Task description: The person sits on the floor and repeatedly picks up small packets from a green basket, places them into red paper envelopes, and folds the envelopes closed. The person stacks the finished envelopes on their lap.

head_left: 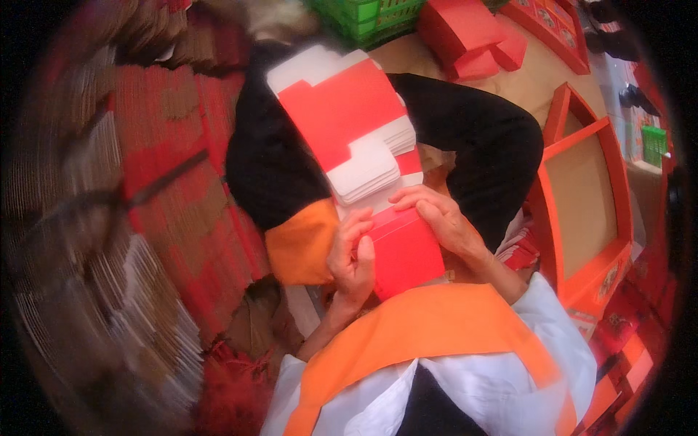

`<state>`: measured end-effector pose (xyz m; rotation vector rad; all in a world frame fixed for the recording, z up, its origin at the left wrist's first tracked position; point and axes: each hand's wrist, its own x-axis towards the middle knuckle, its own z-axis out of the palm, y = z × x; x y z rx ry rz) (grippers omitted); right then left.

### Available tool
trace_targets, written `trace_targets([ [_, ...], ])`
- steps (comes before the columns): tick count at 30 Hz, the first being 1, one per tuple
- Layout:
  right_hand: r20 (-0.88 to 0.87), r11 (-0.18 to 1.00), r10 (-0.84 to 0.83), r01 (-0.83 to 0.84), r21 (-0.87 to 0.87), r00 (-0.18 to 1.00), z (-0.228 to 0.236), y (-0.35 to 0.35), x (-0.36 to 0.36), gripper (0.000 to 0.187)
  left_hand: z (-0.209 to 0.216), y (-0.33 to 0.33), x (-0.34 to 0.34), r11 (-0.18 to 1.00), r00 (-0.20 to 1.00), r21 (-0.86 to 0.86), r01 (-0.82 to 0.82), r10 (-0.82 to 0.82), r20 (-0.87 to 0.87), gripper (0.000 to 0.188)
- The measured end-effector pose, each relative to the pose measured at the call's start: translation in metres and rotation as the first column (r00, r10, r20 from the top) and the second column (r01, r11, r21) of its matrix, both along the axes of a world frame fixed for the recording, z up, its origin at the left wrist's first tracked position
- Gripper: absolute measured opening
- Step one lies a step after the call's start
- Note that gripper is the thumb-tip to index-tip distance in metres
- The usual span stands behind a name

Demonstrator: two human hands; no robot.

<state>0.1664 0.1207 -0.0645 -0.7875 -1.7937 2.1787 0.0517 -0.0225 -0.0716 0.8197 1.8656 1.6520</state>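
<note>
Close to my body, a small red cardboard box (408, 256) is between my two hands. My left hand (353, 256) wraps its left side, thumb near the upper left corner. Across its far right corner curls my right hand (438, 216), fingers resting along the far edge. Just beyond lies a stack of flat red and white carton blanks (342, 109) across my legs, their white flaps pointing toward me. The underside of the box is hidden.
Tall stacks of flat cardboard blanks (171, 182) fill the left. On the right stands an orange-framed tray (618, 196). Farther back are folded red boxes (459, 33) and a green plastic crate (367, 18). Reddish packaging (618, 378) lies at lower right.
</note>
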Motion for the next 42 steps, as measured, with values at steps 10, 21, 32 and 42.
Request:
trace_targets([
  [10,-0.079,0.969,0.121,-0.100,0.225,0.990,-0.012,0.005,0.011,0.024,-0.009,-0.003,0.004,0.999,0.999,0.036,0.014,-0.012,-0.050,0.003],
  [21,-0.210,0.773,0.424,-0.231,0.591,0.881,0.036,0.050,-0.035,0.013,0.061,0.050,-0.077,0.499,0.667,-0.525,0.690,-0.719,0.194,0.048],
  [32,0.338,0.525,0.038,-0.306,0.794,0.941,0.000,0.340,-0.206,0.026,-0.005,0.039,-0.101,0.949,0.806,-0.084,-0.304,0.303,0.509,0.058],
  [42,0.937,-0.308,-0.163,-0.918,0.250,0.310,-0.083,0.413,-0.218,0.023,-0.009,0.041,-0.105,0.925,0.700,-0.144,-0.351,0.361,0.616,0.062],
])
